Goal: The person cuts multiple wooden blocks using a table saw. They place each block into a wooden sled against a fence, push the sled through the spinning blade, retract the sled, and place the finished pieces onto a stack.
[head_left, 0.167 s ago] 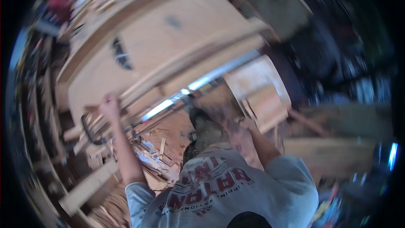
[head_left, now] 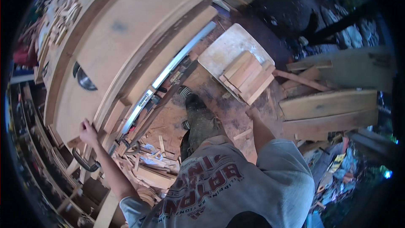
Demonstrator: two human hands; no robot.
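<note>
My left hand point(head_left: 88, 133) is curled closed at the near end of the wooden fence point(head_left: 139, 46) on a plywood saw table point(head_left: 107, 44). Whether anything is inside its fingers is hidden. A round saw blade point(head_left: 85, 78) pokes up through a slot in the tabletop beyond that hand. Just below my left wrist, a dark C-clamp point(head_left: 84, 163) is fixed near the table's corner. My right hand point(head_left: 252, 112) hangs low by the near corner of a pale stool point(head_left: 215, 52), close to the cut wood blocks point(head_left: 249, 76) stacked on it. Its fingers are too unclear to read.
A shiny metal bar point(head_left: 168, 74) runs along the table's near side. Offcuts point(head_left: 158, 164) litter the floor by my legs. Wooden boards point(head_left: 329, 105) lie to the right, and slatted wooden shelving point(head_left: 40, 143) stands at left. Wood strips point(head_left: 61, 23) are heaped beyond the table.
The view has swung, so table and stool now sit further left in it. My left hand has shifted left and lower in the picture, still near the fence's end.
</note>
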